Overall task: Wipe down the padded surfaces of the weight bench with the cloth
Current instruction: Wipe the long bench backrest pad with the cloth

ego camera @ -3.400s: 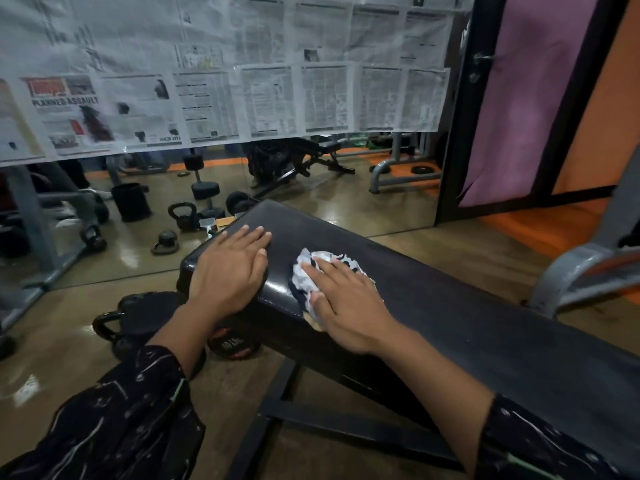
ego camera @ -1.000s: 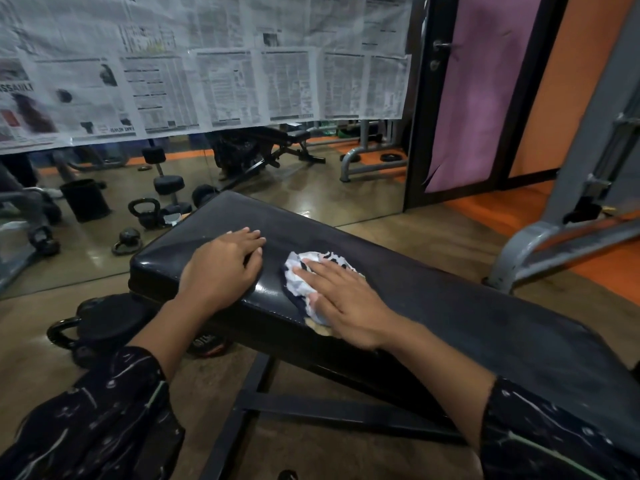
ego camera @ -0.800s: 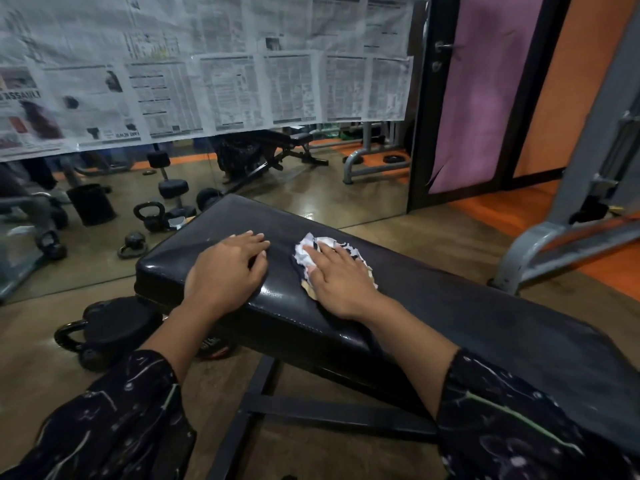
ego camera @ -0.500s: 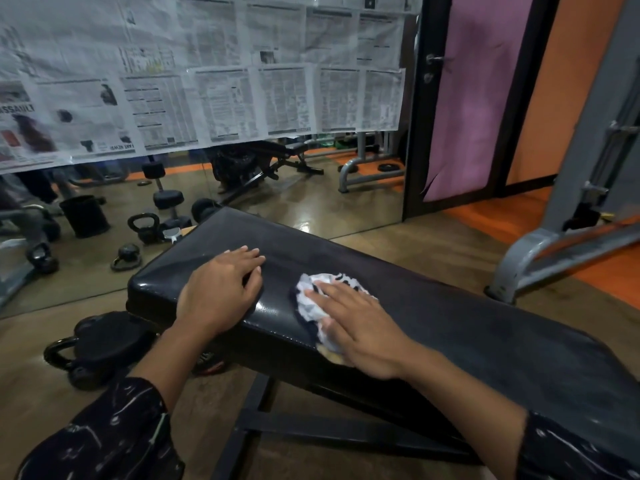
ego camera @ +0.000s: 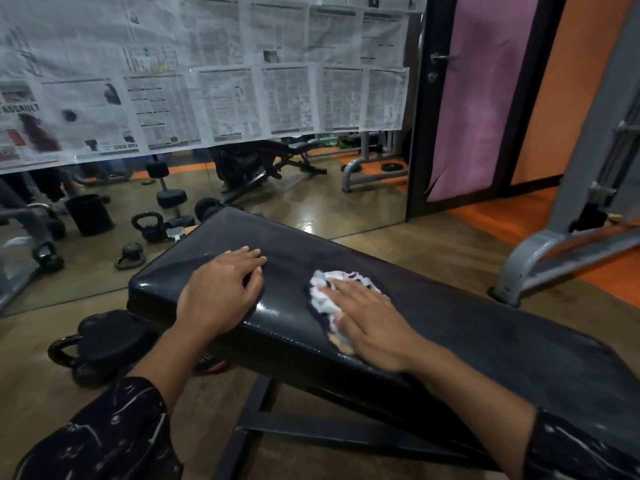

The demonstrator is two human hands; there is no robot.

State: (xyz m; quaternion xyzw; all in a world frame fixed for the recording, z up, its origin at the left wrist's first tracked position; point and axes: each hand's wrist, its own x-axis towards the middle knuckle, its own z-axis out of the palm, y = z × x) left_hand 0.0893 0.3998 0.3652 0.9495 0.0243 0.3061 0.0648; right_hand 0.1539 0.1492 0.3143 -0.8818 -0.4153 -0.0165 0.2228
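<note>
A black padded weight bench [ego camera: 485,327] runs from centre left to lower right. My left hand [ego camera: 220,292] lies flat on the pad near its left end, fingers spread, holding nothing. A crumpled white cloth with dark markings [ego camera: 325,289] sits on the pad to the right of that hand. My right hand [ego camera: 370,327] presses down on the cloth with flat fingers, covering its near part. The cloth's far edge sticks out past the fingertips.
A black kettlebell [ego camera: 97,344] stands on the floor under the bench's left end. A mirror with newspaper sheets [ego camera: 225,98] fills the wall ahead and reflects kettlebells and dumbbells. A grey machine frame [ego camera: 540,258] stands at right, beside a dark door frame [ego camera: 419,133].
My right hand has slid the cloth back and forth over the pad, ending a little farther right along the bench. My left hand has stayed planted near the left end.
</note>
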